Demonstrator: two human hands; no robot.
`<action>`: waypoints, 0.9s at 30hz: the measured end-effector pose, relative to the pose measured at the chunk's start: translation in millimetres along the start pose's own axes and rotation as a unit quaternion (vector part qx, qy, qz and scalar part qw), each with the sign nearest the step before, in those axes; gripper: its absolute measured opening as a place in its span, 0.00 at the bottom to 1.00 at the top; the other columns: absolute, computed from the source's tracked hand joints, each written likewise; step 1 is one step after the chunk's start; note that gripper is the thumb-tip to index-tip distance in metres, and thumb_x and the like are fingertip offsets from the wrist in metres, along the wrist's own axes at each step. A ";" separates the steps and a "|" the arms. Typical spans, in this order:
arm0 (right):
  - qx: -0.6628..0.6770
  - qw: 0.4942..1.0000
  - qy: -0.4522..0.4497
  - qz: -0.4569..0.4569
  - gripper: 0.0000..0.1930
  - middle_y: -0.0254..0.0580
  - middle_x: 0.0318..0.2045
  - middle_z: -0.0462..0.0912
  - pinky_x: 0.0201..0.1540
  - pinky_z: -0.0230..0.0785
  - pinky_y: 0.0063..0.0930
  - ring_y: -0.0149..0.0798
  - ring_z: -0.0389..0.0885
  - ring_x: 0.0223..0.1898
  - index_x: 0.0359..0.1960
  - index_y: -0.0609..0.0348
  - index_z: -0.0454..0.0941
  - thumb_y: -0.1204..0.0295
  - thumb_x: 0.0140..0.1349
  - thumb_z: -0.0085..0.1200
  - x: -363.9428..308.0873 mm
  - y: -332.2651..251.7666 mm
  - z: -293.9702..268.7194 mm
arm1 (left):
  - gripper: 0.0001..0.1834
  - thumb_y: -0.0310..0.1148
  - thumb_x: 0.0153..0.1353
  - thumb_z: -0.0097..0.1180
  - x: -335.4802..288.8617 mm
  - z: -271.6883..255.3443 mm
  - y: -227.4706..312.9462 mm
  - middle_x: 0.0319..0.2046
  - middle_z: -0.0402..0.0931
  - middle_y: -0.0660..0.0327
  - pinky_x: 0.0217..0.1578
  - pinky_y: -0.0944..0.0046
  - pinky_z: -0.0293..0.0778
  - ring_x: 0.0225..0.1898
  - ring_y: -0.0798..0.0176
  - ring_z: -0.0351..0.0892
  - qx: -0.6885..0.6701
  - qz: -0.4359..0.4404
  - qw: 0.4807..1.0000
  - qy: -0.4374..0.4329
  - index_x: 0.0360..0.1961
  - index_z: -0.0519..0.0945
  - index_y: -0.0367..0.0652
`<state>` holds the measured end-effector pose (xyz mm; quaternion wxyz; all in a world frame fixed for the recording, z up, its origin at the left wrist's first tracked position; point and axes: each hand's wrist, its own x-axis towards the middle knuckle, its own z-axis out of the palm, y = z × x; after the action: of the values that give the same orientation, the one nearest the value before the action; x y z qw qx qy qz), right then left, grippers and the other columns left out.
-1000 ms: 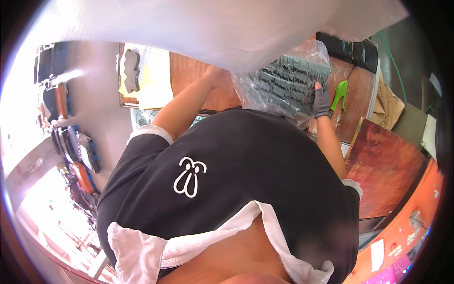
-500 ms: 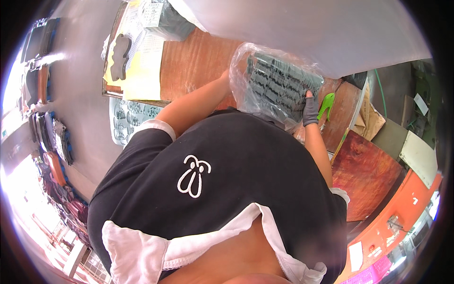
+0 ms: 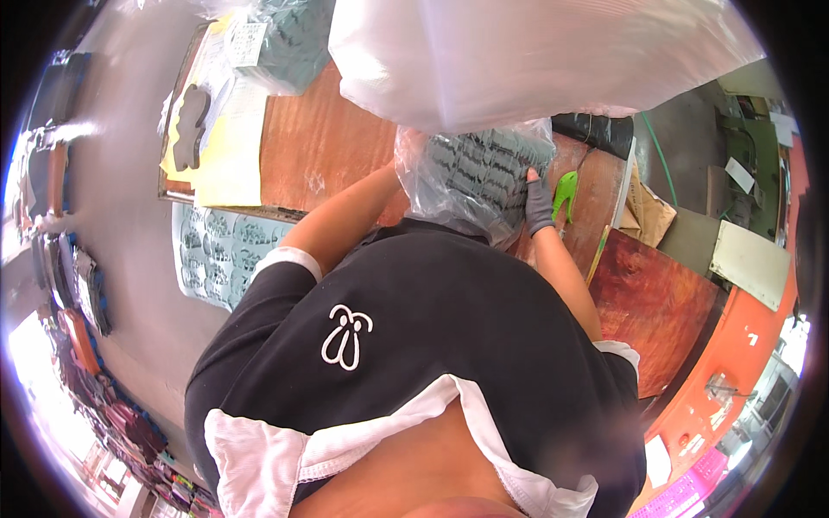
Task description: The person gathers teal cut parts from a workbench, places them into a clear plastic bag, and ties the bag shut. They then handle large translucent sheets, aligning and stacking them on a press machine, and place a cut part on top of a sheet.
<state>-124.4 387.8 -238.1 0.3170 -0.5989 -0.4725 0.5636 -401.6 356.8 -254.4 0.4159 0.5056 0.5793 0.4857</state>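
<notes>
A clear plastic bag lies on the brown wooden table, full of rows of dark grey-green ridged pieces. My right hand, in a grey glove with a bare thumb tip, grips the bag's right side, thumb on top. At the bag's left edge is my left hand; its fingers are hidden by the plastic. A bright green tool, its kind unclear, lies just right of my right hand. Large translucent plastic sheeting hangs over the far part of the bag and covers it.
Another plastic-wrapped dark bundle stands at the far left, by yellow paper and a grey wavy cutout. A bagged sheet of pieces sits below the table's left edge. Rightward are brown paper and a reddish board.
The view has shifted, and the hanging plastic now covers more of the bag's far side. Both hands stay at the bag's sides.
</notes>
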 end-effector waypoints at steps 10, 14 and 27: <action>0.297 0.934 -0.114 0.160 0.28 0.41 0.48 0.75 0.53 0.65 0.37 0.42 0.73 0.49 0.54 0.55 0.67 0.51 0.56 0.48 -4.3 -25.0 12.1 | 0.20 0.41 0.62 0.43 -13.6 -5.5 53.6 0.43 0.74 0.61 0.45 0.64 0.69 0.45 0.65 0.71 -0.401 -0.206 0.892 0.029 0.50 0.71 0.39; 0.391 0.886 -0.217 0.122 0.31 0.43 0.51 0.72 0.53 0.65 0.40 0.43 0.70 0.52 0.56 0.57 0.63 0.51 0.55 0.50 -20.0 -27.6 46.7 | 0.19 0.38 0.61 0.45 -19.9 -41.5 106.3 0.42 0.75 0.62 0.43 0.66 0.70 0.42 0.67 0.73 -0.380 -0.285 0.878 0.062 0.51 0.71 0.42; 0.442 0.808 -0.366 0.135 0.25 0.45 0.55 0.65 0.55 0.63 0.34 0.41 0.65 0.56 0.59 0.54 0.56 0.57 0.64 0.37 -4.9 -11.0 167.3 | 0.28 0.40 0.54 0.47 -23.1 -47.0 202.5 0.53 0.64 0.47 0.55 0.59 0.58 0.57 0.49 0.60 0.286 -0.191 0.922 0.179 0.55 0.65 0.38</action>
<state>-289.3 361.6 -253.6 0.2719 -0.2012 -0.1683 0.9259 -407.2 330.7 -46.9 0.2281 0.3873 0.8440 0.2925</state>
